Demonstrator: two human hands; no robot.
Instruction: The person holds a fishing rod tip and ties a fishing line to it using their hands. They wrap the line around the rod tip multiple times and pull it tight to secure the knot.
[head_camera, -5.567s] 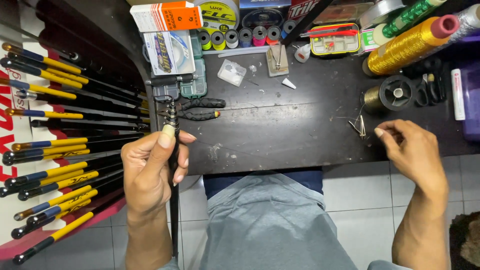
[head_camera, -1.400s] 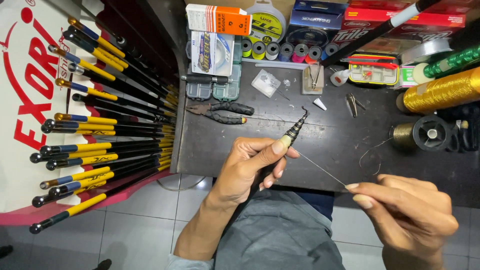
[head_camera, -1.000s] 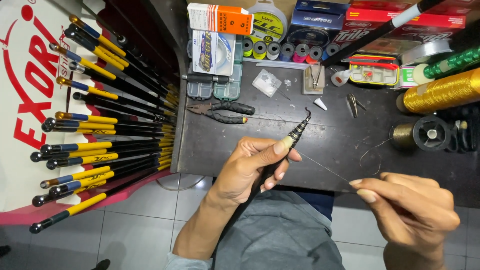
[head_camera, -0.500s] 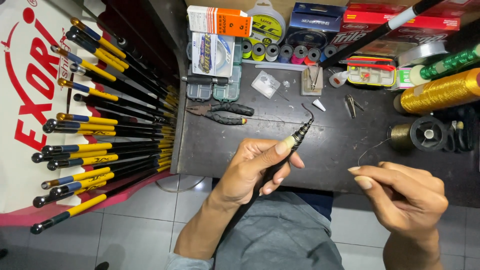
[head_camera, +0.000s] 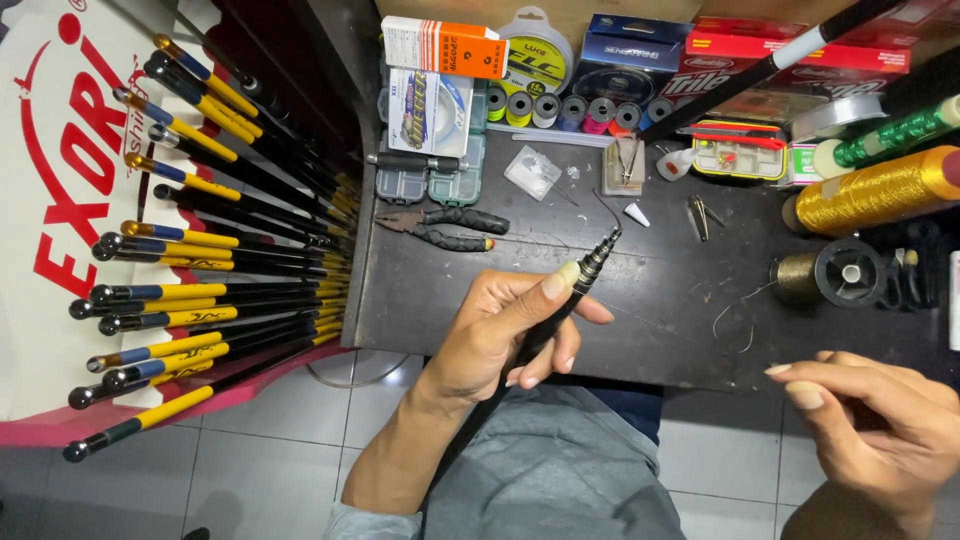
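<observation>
While my left hand (head_camera: 500, 330) has its grip clamped around the black rod section (head_camera: 560, 305), the thumb lies along the shaft and the rod's ringed metal tip (head_camera: 603, 248) points toward one o'clock, above the dark tabletop (head_camera: 660, 320). A short dark strand curls up from that tip. My right hand (head_camera: 880, 425) hangs at four o'clock from the rod, well apart from it, fingers curled loosely with thumb and forefinger close together; whether they pinch a thread I cannot tell.

At eleven o'clock from the tip, black-handled pliers (head_camera: 445, 227) lie flat on the tabletop, near but not touching the rod. Beyond them, at twelve o'clock, sit small clear tackle boxes (head_camera: 425, 183), a row of coloured thread spools (head_camera: 570, 108) and a little clear bag (head_camera: 533, 172). A small white cone (head_camera: 636, 214) rests just beside the tip at one o'clock. Toward three o'clock a dark spool (head_camera: 835, 275) stands on the tabletop, with a big gold thread cone (head_camera: 880, 195) lying behind it at two o'clock and a loose curl of thread (head_camera: 735, 320) between spool and rod. Off the tabletop's edge at nine o'clock, a rack of black and yellow rods (head_camera: 200, 280) fans out. Nothing lies between my two hands except bare tabletop and my grey lap (head_camera: 560, 470) below.
</observation>
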